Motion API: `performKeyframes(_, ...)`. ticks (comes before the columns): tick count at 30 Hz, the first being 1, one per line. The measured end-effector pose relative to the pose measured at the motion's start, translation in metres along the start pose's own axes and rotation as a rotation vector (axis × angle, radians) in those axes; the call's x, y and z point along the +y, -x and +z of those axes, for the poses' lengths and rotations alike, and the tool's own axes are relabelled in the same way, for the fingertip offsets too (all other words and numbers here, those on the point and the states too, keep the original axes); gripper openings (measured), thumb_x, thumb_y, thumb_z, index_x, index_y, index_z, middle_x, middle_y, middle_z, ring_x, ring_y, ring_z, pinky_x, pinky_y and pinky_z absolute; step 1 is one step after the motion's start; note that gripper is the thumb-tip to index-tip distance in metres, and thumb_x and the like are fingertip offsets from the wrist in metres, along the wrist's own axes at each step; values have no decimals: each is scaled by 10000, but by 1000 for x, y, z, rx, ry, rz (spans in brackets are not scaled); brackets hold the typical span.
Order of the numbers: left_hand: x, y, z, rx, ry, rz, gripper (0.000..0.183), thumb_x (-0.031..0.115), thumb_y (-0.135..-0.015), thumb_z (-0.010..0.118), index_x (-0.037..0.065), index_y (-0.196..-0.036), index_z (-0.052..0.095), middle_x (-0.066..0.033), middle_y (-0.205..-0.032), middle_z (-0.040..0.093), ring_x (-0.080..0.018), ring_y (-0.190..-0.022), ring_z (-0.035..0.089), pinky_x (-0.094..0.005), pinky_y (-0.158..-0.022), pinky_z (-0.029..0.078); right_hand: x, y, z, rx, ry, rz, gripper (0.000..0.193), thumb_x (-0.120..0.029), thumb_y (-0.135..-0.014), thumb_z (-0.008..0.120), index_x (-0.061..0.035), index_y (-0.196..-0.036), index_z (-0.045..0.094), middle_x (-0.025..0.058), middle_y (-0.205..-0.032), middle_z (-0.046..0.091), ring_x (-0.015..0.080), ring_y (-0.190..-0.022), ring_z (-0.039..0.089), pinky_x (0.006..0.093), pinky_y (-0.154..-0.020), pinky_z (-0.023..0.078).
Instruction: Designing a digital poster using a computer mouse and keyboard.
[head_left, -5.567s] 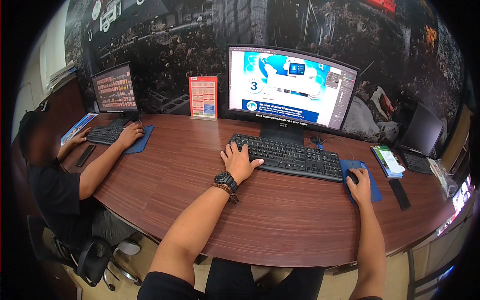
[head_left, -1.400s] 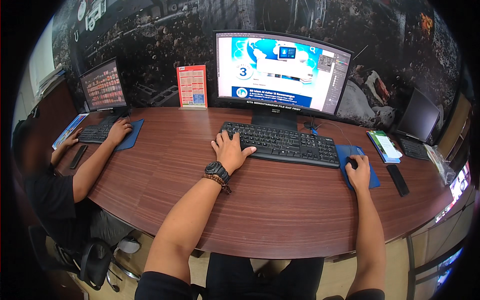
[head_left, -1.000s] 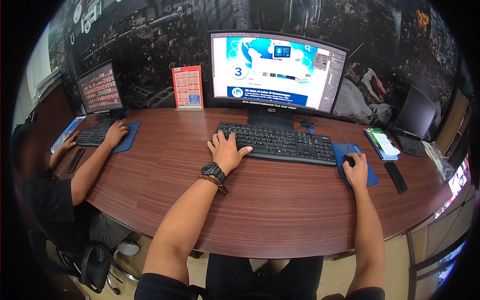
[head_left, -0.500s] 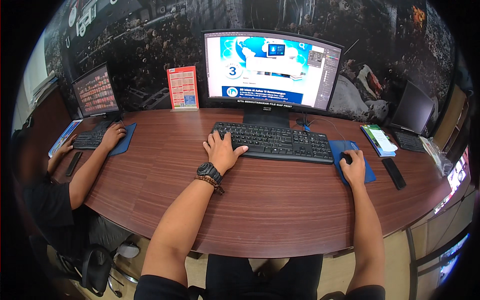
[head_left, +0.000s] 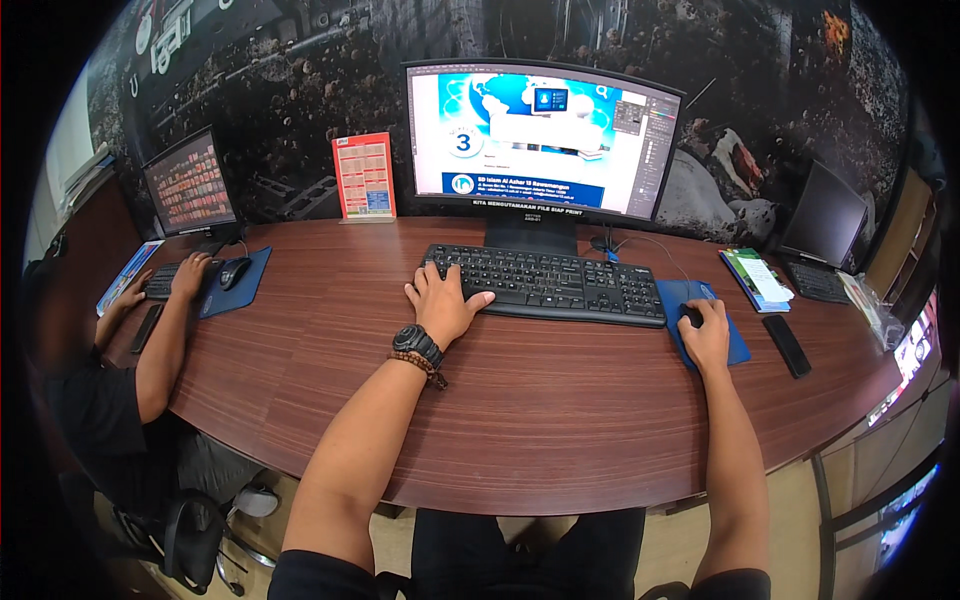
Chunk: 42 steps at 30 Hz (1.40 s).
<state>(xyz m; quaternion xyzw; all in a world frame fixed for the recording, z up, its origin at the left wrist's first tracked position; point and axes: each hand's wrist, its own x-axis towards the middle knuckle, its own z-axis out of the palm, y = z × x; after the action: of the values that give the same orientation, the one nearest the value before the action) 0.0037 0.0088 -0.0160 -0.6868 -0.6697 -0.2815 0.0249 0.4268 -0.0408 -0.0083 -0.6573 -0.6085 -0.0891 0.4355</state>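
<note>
My left hand [head_left: 442,306] rests with spread fingers on the left end of a black keyboard [head_left: 572,285], its thumb along the front edge. A black watch [head_left: 415,344] and a beaded bracelet circle that wrist. My right hand [head_left: 709,338] is curled over a black mouse [head_left: 690,316], which it partly hides, on a blue mouse pad [head_left: 738,347]. Behind the keyboard stands a curved monitor [head_left: 545,130] showing a blue and white layout with a globe picture and tool panels at the right.
Right of the pad lie a black phone [head_left: 787,346] and a stack of booklets [head_left: 757,280], near another keyboard and dark screen [head_left: 824,215]. A red calendar [head_left: 364,175] stands left of my monitor. At far left, a co-worker's hand [head_left: 190,273] is over a keyboard beside a mouse [head_left: 234,272].
The co-worker's right hand has moved left off their mouse to their keyboard, uncovering the mouse. My own hands stay in place.
</note>
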Motion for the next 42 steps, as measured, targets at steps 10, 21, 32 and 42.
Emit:
performKeyframes(10,4,0,-7,-32,42,-24,813,569,-858,698,-12,-1395,512,-339,-1470,337,-472,-1403,259,-599,-1129,200,1,-1,0,-8,5,17,296,-156,-760,661,-13,-1015,711,172,-1127,603,370,-1043,611,438,-912,497)
performKeyframes(21,3,0,-5,-31,33,-31,822,576,-855,697,-9,-1400,509,-342,-1474,326,-479,-1402,257,-610,-1129,195,2,-1,0,-2,-1,3,282,-147,-758,662,-18,-1004,710,173,-1107,604,372,-1039,612,436,-905,500)
performKeyframes(32,3,0,-5,-29,25,-26,808,573,-858,696,-7,-1392,515,-336,-1467,338,-477,-1395,266,-610,-1127,195,1,0,1,1,2,5,285,-147,-759,661,-20,-1009,710,171,-1123,601,374,-1045,610,437,-910,499)
performKeyframes(42,4,1,-7,-32,36,-28,806,565,-858,701,-6,-1394,512,-340,-1468,339,-476,-1397,266,-603,-1130,194,0,-1,0,-13,11,18,300,-149,-759,659,-20,-1025,709,176,-1134,601,376,-1058,606,437,-923,495)
